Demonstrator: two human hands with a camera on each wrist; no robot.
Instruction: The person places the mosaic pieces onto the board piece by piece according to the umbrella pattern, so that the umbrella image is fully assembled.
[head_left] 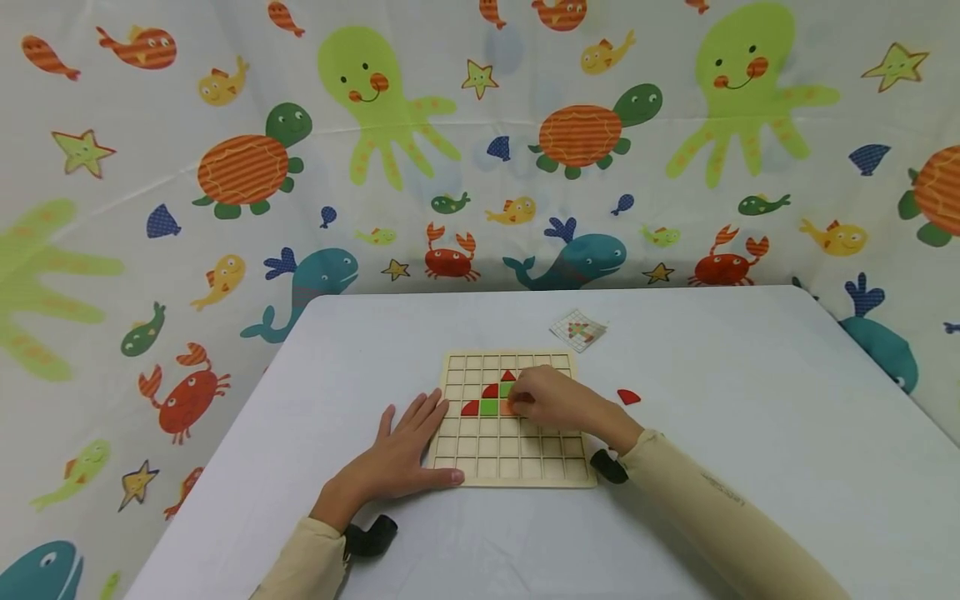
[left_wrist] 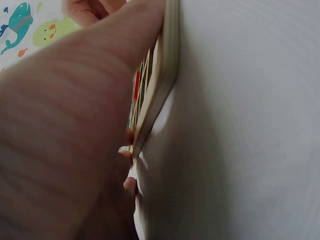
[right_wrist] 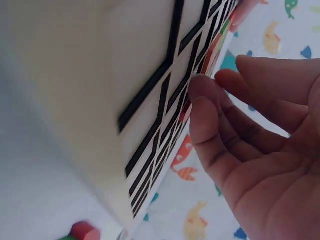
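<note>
A square wooden grid board lies flat on the table. In its cells are a red triangle, red quarter-round pieces, green squares and an orange piece partly covered by fingers. My left hand lies spread at the board's left edge, thumb on the near-left corner. Over the middle of the board, my right hand has its fingertips bent down at the orange piece. Near the board, the right wrist view shows the right thumb and fingers close together; whether they pinch something is hidden.
A loose red quarter-round piece lies on the table to the right of the board. Behind the board sits a small patterned card. A printed sea-animal cloth hangs beyond the table. Black devices sit at both wrists.
</note>
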